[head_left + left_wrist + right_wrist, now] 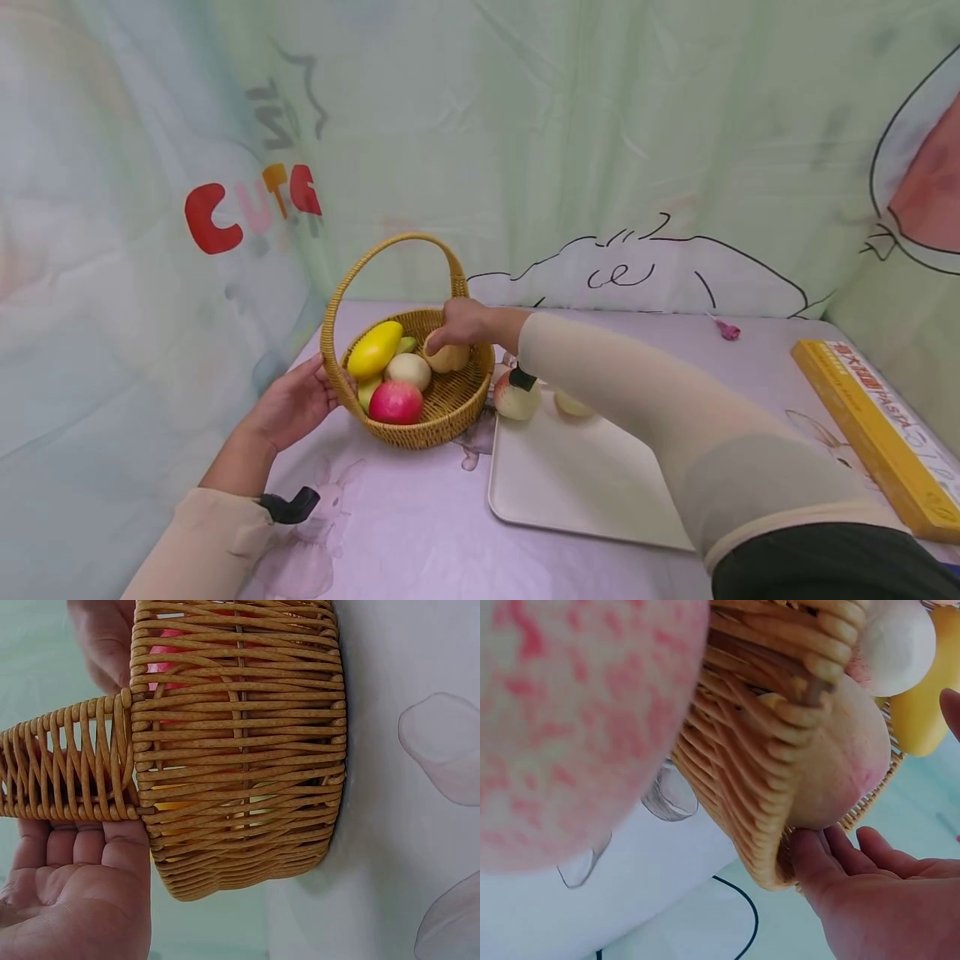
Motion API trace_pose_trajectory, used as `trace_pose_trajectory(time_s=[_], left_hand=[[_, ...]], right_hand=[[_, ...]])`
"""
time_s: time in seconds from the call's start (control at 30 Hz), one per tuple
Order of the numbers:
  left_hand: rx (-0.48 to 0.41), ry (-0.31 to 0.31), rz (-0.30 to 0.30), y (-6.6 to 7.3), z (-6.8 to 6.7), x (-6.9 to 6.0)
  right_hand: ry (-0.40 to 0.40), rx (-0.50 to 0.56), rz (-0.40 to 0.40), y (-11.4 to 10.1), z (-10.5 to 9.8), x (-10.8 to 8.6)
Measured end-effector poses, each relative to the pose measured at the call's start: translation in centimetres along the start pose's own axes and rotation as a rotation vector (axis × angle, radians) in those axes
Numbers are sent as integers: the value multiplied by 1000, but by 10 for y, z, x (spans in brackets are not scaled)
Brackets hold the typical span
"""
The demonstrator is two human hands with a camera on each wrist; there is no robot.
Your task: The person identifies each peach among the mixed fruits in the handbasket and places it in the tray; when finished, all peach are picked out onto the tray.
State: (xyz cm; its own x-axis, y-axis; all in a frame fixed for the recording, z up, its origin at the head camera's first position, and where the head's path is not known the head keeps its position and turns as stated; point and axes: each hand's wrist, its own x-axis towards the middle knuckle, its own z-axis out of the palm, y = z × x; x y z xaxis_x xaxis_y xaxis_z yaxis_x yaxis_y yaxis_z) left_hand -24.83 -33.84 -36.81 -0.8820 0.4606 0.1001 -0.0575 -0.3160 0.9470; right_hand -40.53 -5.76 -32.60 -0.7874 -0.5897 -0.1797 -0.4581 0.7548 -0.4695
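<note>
A round wicker basket [427,435] with an arched handle [339,312] stands on the table, holding a yellow mango [375,350], a pale round fruit [407,372] and a red fruit [396,403]. My left hand [296,404] is at the basket's left side; its fairly straight fingers [90,844] touch the handle's base, their tips partly hidden behind the weave. Inside the far right rim, my right hand [468,323] reaches over a pinkish-yellow peach [851,757]. Its fingers [817,859] touch the peach's side, while the thumb [952,709] appears apart from it.
Right of the basket lies a cream tray [577,492] bearing a blushed peach [513,398] and another pale fruit [572,405], partly covered by my right arm. A yellow pasta box [873,425] lies at the far right. A small pink item [727,331] is near the back curtain.
</note>
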Motion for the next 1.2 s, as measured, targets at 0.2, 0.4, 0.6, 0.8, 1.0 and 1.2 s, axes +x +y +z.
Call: trace_pose_trajectory(time_s=[0.2, 0.4, 0.6, 0.8, 1.0, 1.2], left_hand=[[22, -4, 2, -1, -2, 0], [38, -8, -6, 0, -2, 2], [39, -8, -13, 0, -1, 1], [51, 26, -9, 0, 2, 2], [57, 23, -19, 0, 2, 2], [48, 21, -7, -1, 1, 0]], right_hand=[[-79, -97, 50, -7, -3, 9], [-125, -187, 53, -11, -4, 14], [-149, -278, 29, -13, -2, 12], [-119, -256, 35, -8, 0, 10], [-74, -241, -19, 2, 2, 6], [-17, -106, -16, 9, -3, -1]])
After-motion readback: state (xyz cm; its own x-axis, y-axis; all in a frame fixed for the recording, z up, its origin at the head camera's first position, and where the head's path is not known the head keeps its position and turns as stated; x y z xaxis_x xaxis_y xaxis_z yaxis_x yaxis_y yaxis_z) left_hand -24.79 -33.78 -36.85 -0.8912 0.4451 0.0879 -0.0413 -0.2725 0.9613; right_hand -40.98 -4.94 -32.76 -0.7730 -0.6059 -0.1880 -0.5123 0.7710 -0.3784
